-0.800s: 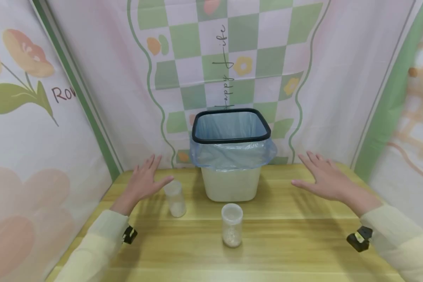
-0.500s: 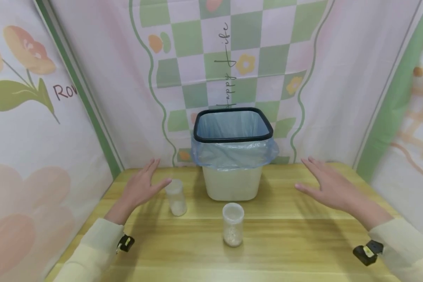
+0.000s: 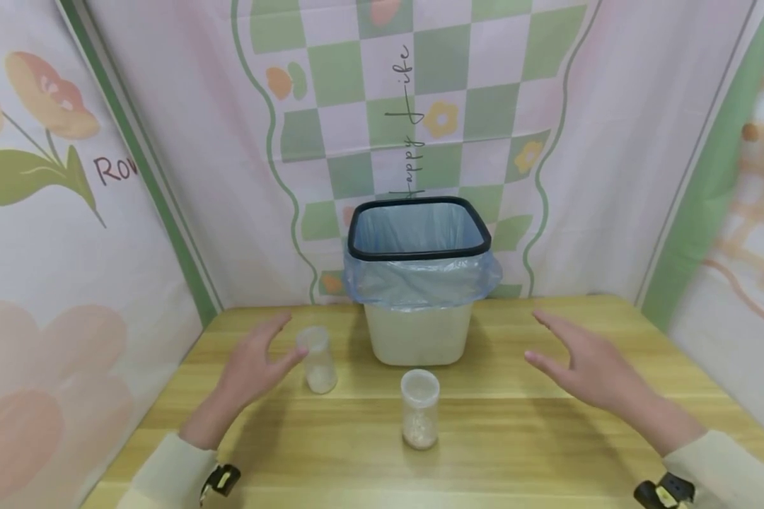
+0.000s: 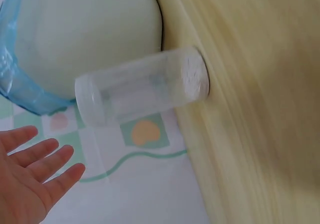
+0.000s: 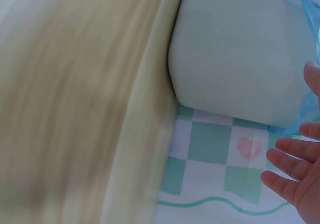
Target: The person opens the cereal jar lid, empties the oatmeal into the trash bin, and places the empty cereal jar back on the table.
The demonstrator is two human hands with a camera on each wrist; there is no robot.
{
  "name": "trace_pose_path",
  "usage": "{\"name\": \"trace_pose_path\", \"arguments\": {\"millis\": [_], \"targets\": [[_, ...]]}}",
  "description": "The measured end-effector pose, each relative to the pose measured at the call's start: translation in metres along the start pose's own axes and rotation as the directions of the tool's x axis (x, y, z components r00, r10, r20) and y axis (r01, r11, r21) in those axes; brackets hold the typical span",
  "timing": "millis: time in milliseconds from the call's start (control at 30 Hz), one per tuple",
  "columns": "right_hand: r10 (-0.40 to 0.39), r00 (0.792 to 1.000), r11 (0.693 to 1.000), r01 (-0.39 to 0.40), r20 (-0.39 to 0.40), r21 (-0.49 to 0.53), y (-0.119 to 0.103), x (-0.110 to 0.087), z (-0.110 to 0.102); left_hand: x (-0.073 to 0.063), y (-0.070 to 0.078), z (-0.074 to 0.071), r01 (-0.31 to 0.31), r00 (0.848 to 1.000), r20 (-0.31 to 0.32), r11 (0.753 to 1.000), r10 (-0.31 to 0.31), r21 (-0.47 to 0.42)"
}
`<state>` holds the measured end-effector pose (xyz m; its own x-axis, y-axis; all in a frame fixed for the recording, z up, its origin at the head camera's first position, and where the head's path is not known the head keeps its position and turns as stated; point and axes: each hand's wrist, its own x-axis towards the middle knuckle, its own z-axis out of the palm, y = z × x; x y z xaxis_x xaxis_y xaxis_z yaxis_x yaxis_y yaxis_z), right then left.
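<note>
Both hands hover over the table with nothing in them. My left hand (image 3: pixel 250 369) has relaxed, extended fingers; its thumb overlaps a clear lidded jar (image 3: pixel 320 367) in the head view. In the left wrist view that jar (image 4: pixel 145 87) shows white contents in its base. My right hand (image 3: pixel 588 364) is held over the right side, fingers extended and apart from the thumb. Front and centre stands a second clear jar (image 3: pixel 419 413) with a whitish lid and pale grainy contents at the bottom. Behind the jars is a cream bin (image 3: pixel 418 336), upright, with a blue bag (image 3: pixel 420 279) folded over its outside.
A black ring (image 3: pixel 418 255) sits around the bin's mouth over the bag. The wooden table (image 3: pixel 331 459) meets a printed curtain (image 3: pixel 388 92) at the back. More patterned cloth (image 3: pixel 57 283) hangs at the left, and on the right too.
Both hands have drawn back toward the person and lower in the head view, their fingers less spread. The jars and the bin stand where they were.
</note>
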<state>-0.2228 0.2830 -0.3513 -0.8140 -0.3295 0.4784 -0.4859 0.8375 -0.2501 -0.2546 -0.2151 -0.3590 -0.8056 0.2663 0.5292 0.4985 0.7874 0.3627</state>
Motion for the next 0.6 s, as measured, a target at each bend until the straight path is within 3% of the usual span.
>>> {"name": "trace_pose_path", "arguments": {"millis": [233,400,600], "targets": [[-0.035,0.998,0.997,0.039,-0.058,0.071,-0.01,-0.007,0.014,-0.008,0.013,0.014,-0.1,0.994,-0.043,0.99,0.096,-0.099],[-0.086,0.988,0.989,0.1,-0.127,0.109,-0.016,-0.01,0.027,-0.012,0.021,0.025,-0.157,0.987,-0.054,0.965,0.149,-0.209],[-0.112,0.98,0.981,0.135,-0.164,0.137,-0.026,-0.012,0.042,-0.015,0.031,0.044,-0.172,0.984,-0.006,0.937,0.178,-0.303]]}}
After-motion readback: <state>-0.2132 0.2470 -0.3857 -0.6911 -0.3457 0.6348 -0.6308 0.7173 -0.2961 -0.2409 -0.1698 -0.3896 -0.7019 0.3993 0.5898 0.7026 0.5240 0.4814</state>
